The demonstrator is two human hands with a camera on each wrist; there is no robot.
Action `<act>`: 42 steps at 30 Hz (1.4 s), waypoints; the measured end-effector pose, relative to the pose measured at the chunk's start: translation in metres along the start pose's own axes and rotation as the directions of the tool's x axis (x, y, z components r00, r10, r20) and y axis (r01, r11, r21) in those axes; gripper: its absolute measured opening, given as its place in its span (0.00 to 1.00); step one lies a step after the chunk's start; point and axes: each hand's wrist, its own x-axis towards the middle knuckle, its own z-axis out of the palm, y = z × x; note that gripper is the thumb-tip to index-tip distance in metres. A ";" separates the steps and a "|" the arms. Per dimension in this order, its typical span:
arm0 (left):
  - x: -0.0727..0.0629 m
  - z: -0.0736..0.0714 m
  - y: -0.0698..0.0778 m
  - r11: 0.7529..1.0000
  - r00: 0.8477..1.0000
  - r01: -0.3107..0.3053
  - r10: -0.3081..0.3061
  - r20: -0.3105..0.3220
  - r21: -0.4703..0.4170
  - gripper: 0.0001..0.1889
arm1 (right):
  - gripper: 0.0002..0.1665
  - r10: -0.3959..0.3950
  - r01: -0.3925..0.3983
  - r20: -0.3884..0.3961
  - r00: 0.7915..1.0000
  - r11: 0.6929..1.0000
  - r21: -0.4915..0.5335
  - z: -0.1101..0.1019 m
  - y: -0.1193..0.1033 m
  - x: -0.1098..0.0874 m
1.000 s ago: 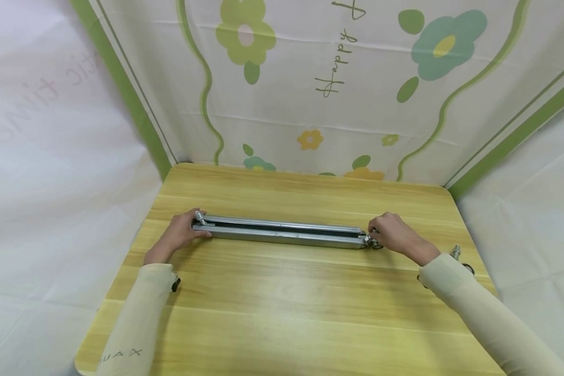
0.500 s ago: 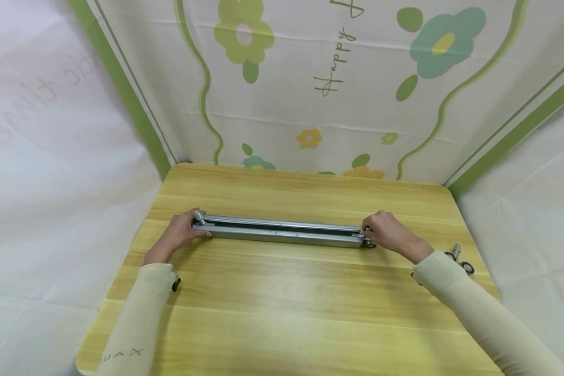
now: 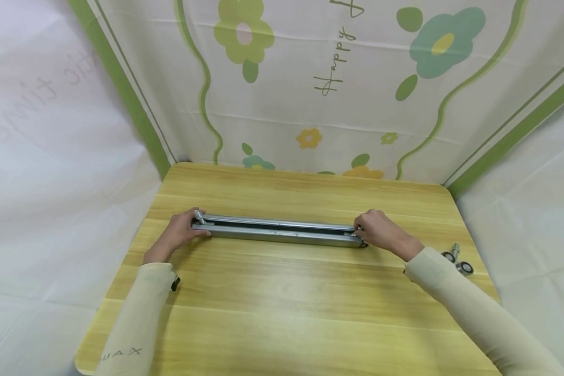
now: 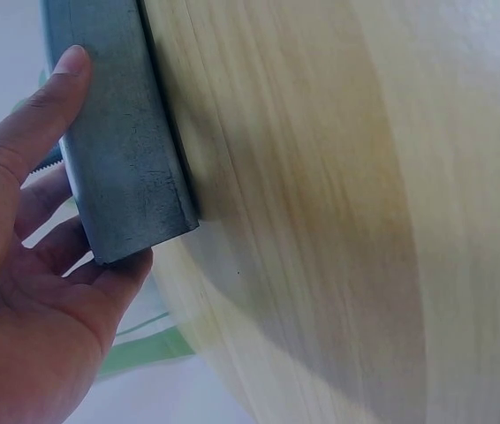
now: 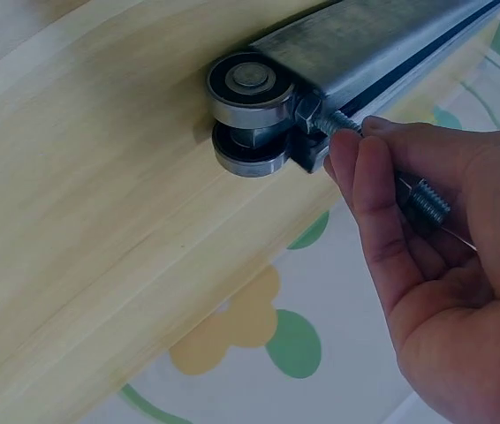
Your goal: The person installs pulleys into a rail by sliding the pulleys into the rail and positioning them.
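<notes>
A long silver metal channel rail (image 3: 282, 236) with a slot along its top lies across the table. My left hand (image 3: 179, 230) grips its left end, thumb on the near face and fingers behind and around the end. A bolt (image 3: 199, 216) sticks up from the slot beside that hand. At the other end, my right hand (image 3: 380, 230) pinches the threaded bolt (image 5: 343, 121) of a roller trolley. In the right wrist view, the trolley's two bearing wheels (image 5: 250, 84) stand at the rail's end, partly outside it. My fingers hide part of the bolt.
Another roller trolley (image 3: 465, 268) with its bolt up lies near the right edge of the wooden table (image 3: 282, 318). A flowered fabric curtain (image 3: 272, 104) hangs close behind the table's far edge, and white fabric flanks both sides.
My right hand has moved left with the trolley, bringing its wheels closer into the rail's right end. The loose trolley at right has come out from behind the sleeve. My left hand stays put.
</notes>
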 end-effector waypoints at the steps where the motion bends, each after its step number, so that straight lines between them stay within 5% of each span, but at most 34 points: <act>1: 0.000 0.000 0.000 1.000 1.000 0.000 0.000 0.001 -0.001 0.36 | 0.06 -0.003 0.003 0.003 1.000 1.000 0.000 0.001 -0.001 0.001; 18: -0.001 0.002 -0.002 1.000 1.000 -0.005 0.005 0.005 -0.002 0.37 | 0.24 -0.063 0.063 0.003 0.998 0.998 -0.014 0.004 -0.022 0.021; 30: -0.001 0.000 0.001 1.000 1.000 -0.006 0.006 0.007 -0.005 0.37 | 0.23 -0.079 0.079 0.003 0.997 0.997 -0.015 0.010 -0.042 0.040; 37: -0.002 -0.001 0.002 1.000 1.000 -0.005 0.005 0.002 -0.001 0.37 | 0.12 -0.110 0.110 -0.007 0.994 0.993 -0.033 0.014 -0.051 0.048; 42: -0.002 -0.002 0.002 1.000 1.000 -0.007 0.007 0.002 0.005 0.36 | 0.21 -0.102 0.102 0.004 0.995 0.995 -0.012 0.016 -0.057 0.056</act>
